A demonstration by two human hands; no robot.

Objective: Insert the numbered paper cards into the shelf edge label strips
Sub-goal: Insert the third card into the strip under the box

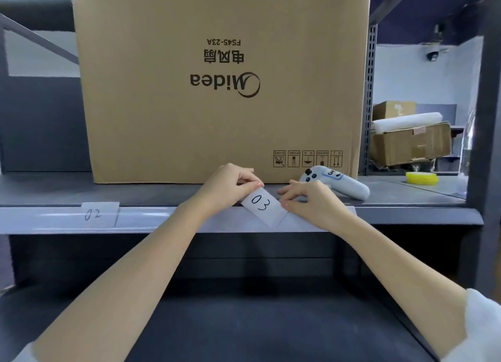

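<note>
Head view, looking down along two bare forearms to a grey shelf edge. Card marked 03 (262,204) held tilted, one lower corner dipped into the clear label strip (311,220) on the shelf's front lip, the rest standing proud above it. Left hand (230,184) pinching the card's upper left corner between thumb and fingertips; right hand (309,201) pinching its right edge, fingers curled close at the strip's top. Further left along the same lip, card 02 (93,214) already seated, though with its top edge poking above the strip. Step in hand, by the look of it: feeding the third card into the strip, barely begun. Next move likely to call for levelling the card so its bottom edge meets the slot squarely, then easing it down evenly at both ends without creasing. Behind the hands, a large cardboard box (222,84) with its print upside down, a white handheld controller (336,181) lying just to the right of it, a yellow disc (422,177) further right. Hard to make out: where exactly the slot's mouth runs, how deep the corner sits, and whether the right thumb holds the strip open. Any further cards out of sight.
</note>
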